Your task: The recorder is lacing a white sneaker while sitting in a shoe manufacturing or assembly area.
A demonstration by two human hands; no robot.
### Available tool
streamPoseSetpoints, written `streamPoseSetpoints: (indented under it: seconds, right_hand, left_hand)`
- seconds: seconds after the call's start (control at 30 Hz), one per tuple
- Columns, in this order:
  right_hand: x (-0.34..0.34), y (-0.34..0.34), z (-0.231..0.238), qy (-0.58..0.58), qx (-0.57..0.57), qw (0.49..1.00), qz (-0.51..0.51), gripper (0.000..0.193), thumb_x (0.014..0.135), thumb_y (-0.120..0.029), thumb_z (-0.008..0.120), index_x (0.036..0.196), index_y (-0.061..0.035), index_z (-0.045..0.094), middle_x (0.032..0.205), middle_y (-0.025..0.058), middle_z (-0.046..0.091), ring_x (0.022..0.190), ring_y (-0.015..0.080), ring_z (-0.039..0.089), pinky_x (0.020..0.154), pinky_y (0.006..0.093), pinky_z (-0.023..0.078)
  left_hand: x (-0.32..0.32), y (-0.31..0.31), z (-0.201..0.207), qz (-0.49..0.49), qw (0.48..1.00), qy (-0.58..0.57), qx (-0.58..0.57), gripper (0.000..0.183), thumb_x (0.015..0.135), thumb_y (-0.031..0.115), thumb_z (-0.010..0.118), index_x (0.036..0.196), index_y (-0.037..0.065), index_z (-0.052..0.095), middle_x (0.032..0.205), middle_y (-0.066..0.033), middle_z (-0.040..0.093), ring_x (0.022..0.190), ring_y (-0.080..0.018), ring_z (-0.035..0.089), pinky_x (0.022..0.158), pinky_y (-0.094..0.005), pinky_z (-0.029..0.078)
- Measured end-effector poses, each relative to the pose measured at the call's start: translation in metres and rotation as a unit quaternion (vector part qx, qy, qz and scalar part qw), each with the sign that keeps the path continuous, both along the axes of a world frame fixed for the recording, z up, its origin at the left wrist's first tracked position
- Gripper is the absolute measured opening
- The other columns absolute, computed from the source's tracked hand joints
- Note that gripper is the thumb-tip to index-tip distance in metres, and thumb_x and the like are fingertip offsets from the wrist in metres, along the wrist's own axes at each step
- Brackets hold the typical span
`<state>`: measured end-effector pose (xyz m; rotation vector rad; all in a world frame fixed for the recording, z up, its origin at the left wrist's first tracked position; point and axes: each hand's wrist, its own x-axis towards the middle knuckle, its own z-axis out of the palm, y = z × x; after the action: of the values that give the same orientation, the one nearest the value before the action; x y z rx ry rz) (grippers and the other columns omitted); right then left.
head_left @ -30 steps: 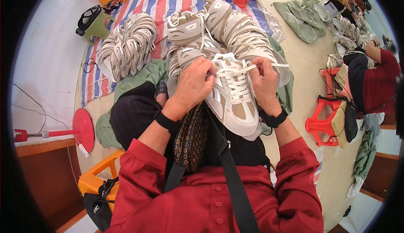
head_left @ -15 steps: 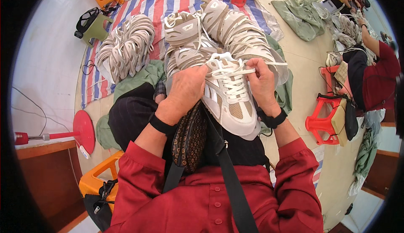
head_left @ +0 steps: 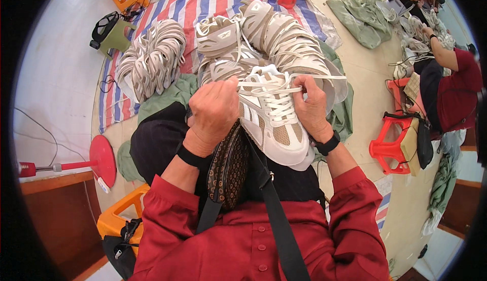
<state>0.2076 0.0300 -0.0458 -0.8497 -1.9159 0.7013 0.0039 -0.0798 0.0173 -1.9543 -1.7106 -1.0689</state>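
Observation:
A beige and white shoe upper rests on my lap with its toe toward me and white laces crisscrossed up its front. My left hand is closed on one end of the lace, left of the shoe's opening. On the other side, my right hand pinches the other lace end. Both ends stretch outward across the tongue. Just beyond the shoe, a curved row of similar shoe uppers is packed together, and another laced upper lies beside it. A patterned brown pouch hangs near my left wrist.
Another bundle of uppers sits to the left on a striped sheet. Red stools, a green stool and a red round base stand around. Other people sit at the right among more shoes.
My left hand has moved left and slightly down, drawing the lace out from the shoe. My right hand has shifted slightly, still pinching its lace end.

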Motion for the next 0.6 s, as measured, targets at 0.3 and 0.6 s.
streamPoseSetpoints:
  seconds: [0.3, 0.6]
  right_hand:
    - [0.001, -0.002, 0.004, 0.021, -0.048, 0.999, -0.005, 0.014, 0.083, 0.002, 0.061, 0.095, -0.0022, 0.055, 0.075, 0.0113, 0.062, 0.06, 0.0217, 0.059, 0.059, 0.0327, 0.048]
    - [0.014, 0.009, -0.007, -0.017, -0.225, 0.974, 0.029, 0.02, 0.09, -0.017, 0.063, 0.083, 0.0017, 0.058, 0.062, 0.0051, 0.054, 0.058, 0.0101, 0.046, 0.054, 0.0282, 0.041]
  left_hand:
    - [-0.007, -0.003, -0.02, 0.066, 0.985, -0.056, -0.146, 0.019, 0.078, -0.002, 0.058, 0.094, 0.004, 0.064, 0.072, -0.0142, 0.062, 0.064, -0.0315, 0.062, 0.059, -0.036, 0.049]
    - [-0.007, 0.004, -0.015, -0.065, 0.913, -0.288, -0.282, 0.011, 0.081, 0.006, 0.06, 0.09, 0.0, 0.061, 0.081, -0.0077, 0.063, 0.069, -0.0154, 0.058, 0.064, -0.0276, 0.047]
